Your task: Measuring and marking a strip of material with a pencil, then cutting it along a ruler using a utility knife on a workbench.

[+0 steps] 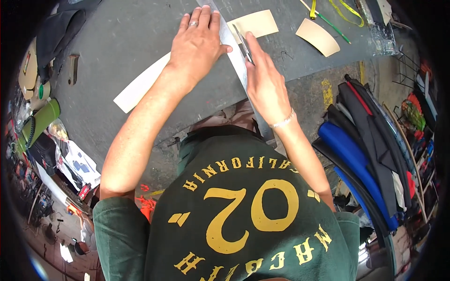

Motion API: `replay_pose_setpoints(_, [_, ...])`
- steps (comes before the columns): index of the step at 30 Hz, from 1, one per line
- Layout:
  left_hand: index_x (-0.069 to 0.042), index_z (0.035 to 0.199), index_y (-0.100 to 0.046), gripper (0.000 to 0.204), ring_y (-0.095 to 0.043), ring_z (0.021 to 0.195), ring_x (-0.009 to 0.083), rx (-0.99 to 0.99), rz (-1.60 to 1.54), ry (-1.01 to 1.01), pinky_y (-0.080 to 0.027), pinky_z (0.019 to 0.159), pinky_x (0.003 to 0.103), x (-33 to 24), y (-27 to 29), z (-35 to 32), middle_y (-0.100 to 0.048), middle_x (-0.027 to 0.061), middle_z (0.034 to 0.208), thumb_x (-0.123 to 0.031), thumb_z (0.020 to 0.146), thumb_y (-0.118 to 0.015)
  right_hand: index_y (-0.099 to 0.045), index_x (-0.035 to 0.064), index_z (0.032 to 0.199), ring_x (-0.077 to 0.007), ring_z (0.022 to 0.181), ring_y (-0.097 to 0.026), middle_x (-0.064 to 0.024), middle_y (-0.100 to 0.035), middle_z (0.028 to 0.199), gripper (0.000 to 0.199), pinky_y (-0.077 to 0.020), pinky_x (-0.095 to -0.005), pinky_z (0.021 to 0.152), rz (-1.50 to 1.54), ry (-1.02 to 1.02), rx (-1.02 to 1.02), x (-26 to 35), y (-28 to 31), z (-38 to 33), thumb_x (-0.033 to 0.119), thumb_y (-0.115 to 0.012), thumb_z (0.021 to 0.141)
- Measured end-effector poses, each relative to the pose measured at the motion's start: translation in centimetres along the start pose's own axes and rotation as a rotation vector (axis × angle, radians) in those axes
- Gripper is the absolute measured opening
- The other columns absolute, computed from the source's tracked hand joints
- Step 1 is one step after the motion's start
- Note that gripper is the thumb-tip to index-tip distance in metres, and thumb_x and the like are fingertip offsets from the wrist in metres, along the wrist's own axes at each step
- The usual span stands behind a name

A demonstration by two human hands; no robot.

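Note:
My left hand (pixel 197 44) lies flat with fingers stretched forward, pressing on a long metal ruler (pixel 236 63) that runs from the far edge of view toward me. In my right hand (pixel 265 79) is a slim metal utility knife (pixel 243 43), held along the ruler's right edge with its tip pointing away from me. Beneath the ruler is beige card, with one part (pixel 255 25) showing on the right and a paler part (pixel 140 86) beside my left forearm. Whether these are one piece is hidden by my hand and the ruler.
The grey worktable (pixel 117 42) also bears a curved beige card piece (pixel 318 37), a green pencil (pixel 333 28), a yellow tape measure (pixel 349 11) and a metal piece (pixel 73 69). Blue and black material rolls (pixel 347 150) stand at right; a green roll (pixel 42 119) is at left.

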State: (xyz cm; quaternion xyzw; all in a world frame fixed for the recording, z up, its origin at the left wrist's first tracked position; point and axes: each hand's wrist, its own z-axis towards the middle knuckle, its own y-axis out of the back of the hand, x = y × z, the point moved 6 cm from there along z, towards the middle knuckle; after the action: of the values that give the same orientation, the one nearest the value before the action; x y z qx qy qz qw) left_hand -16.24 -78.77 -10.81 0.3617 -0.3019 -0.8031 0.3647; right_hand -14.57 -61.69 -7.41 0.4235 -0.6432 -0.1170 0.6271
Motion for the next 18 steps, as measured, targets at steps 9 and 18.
replay_pose_setpoints(9, [0.011, 0.144, -0.045, 0.08, -0.041, 0.144, 0.0395, 0.093, 0.156, 0.058, -0.03, 0.122, 0.047, -1.8, 0.8, 2.3, -0.045, 0.0287, 0.151, -0.042, 0.09, -0.07, -0.044, 0.0203, 0.151, -0.0458, 0.1, -0.065, -0.0216, -0.064, 0.115, 0.056, -0.0545, -0.0526, 0.085, -0.09, 0.064, 0.014, -0.6, -0.5, 2.3, 0.006, -0.054, 0.098])
replay_pose_setpoints(18, [0.01, 0.147, -0.043, 0.081, -0.039, 0.146, 0.0378, 0.202, 0.238, 0.072, -0.028, 0.123, 0.046, -1.2, -1.2, 0.6, -0.044, 0.0276, 0.154, -0.046, 0.093, -0.065, -0.042, 0.0172, 0.152, -0.0457, 0.101, -0.065, -0.0249, -0.064, 0.119, 0.056, -0.0547, -0.0523, 0.087, -0.156, 0.041, 0.069, -0.6, -0.6, 2.2, 0.005, -0.052, 0.098])
